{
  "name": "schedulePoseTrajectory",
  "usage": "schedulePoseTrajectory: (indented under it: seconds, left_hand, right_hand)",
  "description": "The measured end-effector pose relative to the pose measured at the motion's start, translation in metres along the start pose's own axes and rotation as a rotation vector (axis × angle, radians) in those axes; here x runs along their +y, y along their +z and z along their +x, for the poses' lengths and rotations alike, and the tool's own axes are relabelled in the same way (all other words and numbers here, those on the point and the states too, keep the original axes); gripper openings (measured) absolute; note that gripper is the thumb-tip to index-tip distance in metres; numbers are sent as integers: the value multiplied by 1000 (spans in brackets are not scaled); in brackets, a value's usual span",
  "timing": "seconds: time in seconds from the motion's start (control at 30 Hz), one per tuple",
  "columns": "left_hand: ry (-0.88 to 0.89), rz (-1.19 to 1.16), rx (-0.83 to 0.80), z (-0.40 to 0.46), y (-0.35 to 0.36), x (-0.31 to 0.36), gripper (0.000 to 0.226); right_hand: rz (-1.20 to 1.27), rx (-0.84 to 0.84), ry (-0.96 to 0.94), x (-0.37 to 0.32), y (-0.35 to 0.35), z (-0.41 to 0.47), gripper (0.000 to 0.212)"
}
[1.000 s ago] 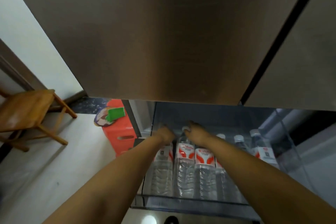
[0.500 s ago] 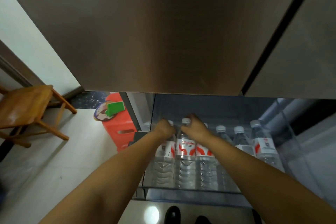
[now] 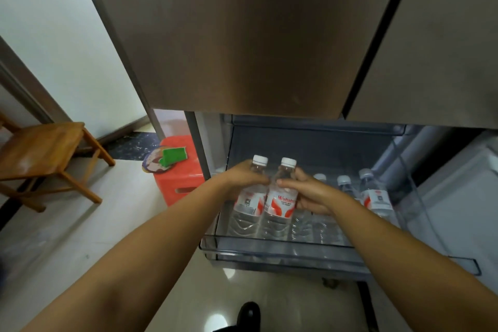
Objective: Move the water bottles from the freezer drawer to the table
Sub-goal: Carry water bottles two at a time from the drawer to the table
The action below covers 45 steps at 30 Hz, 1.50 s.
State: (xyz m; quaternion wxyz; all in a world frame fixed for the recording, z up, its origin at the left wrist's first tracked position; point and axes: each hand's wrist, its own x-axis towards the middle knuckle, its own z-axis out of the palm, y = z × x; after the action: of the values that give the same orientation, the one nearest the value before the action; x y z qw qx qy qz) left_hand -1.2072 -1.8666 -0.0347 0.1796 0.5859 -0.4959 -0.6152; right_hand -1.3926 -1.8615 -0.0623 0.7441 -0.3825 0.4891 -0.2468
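A clear drawer (image 3: 269,248) stands pulled out under the steel doors. Above its near edge, the left hand (image 3: 244,179) grips one bottle (image 3: 249,198) and the right hand (image 3: 310,193) grips the bottle (image 3: 280,203) beside it, both upright. Farther right, three more bottles (image 3: 376,197) stand in the drawer. Far left sits a red stool (image 3: 179,170).

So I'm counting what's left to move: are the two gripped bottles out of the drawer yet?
Not yet. Both bottles have their bases below the freezer drawer front rim.
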Motion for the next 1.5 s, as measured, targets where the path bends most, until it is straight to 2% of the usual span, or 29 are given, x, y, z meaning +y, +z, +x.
schedulePoseTrajectory:
  seconds: [0.03,0.13,0.23,0.33,0.4,0.43,0.53,0.6,0.67,0.73,0.8,0.87,0.97,1.03,1.07,1.13,1.23,1.4,1.5]
  left_hand:
    - [-23,-16,-36,-4,-2,-7,28]
    - [-62,-8,-136,-11,-9,-26,89]
    - [-49,135,-157,-16,-8,-34,109]
    - [-39,246,-104,-20,-2,-28,108]
    - [-44,296,-77,-18,-2,-29,99]
    - [-37,315,-73,-17,-1,-30,87]
    - [21,329,-81,-12,-2,-36,52]
    - [48,251,-98,-11,-4,-34,40]
    - [48,107,-75,-9,-9,-29,49]
    - [52,-64,-46,-7,-8,-23,60]
    - [22,-235,-24,-3,0,-15,63]
    - [-69,-464,-27,0,14,-6,66]
    - [-190,-749,-96,4,37,10,66]
    - [-207,-846,-243,-1,50,21,62]
    - [-198,-863,-319,-5,56,26,58]
    - [-174,-830,-362,-10,65,32,62]
    - [-145,-758,-338,-11,77,39,73]
    - [-105,-731,-350,-23,109,48,60]
    - [-76,-667,-402,-28,131,54,64]
  right_hand:
    - [-9,-9,2,1,-2,-4,45]
    - [-55,-59,11,6,-5,-14,54]
    - [-186,-86,50,9,-7,-20,73]
    - [-490,-21,56,9,-9,-23,102]
    - [-548,27,49,13,-10,-23,113]
    - [-499,39,35,16,-11,-21,106]
    - [-354,58,-19,23,-11,-19,68]
    - [-278,72,-22,24,-13,-19,46]
    - [-180,119,-11,22,-17,-19,40]
    - [-44,184,-24,15,-19,-21,45]
    - [176,241,-30,6,-19,-24,47]
    - [396,222,-16,-6,-14,-30,46]
    - [572,143,-40,-17,-14,-44,48]
    - [619,140,-13,-17,-21,-54,57]
    - [633,129,13,-17,-23,-61,63]
    - [641,125,18,-12,-32,-73,71]
    - [606,165,-54,-9,-45,-92,64]
    - [619,205,-129,-1,-58,-128,66]
    - [571,298,-213,7,-64,-156,58]
